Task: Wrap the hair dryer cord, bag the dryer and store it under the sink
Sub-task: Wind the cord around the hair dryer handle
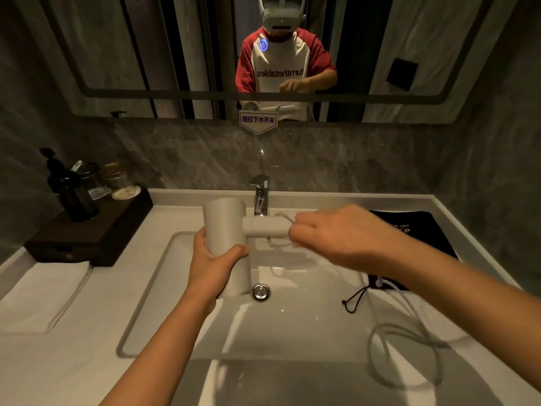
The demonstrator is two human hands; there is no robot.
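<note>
A white hair dryer (225, 227) is held above the sink basin (292, 326). My left hand (215, 259) grips its barrel from below, with the handle pointing right. My right hand (330, 232) is closed on the white cord (407, 326) right at the end of the handle. The rest of the cord trails in loose loops over the counter at the right. A black drawstring bag (421, 230) lies flat on the counter to the right, partly hidden by my right forearm, its drawstring (355, 300) hanging toward the basin.
The faucet (260, 194) stands behind the dryer and a drain plug (260, 291) sits in the basin. A dark wooden tray (87, 238) with bottles and jars is at the back left, a folded white towel (41, 297) in front of it. A mirror (263, 54) hangs above.
</note>
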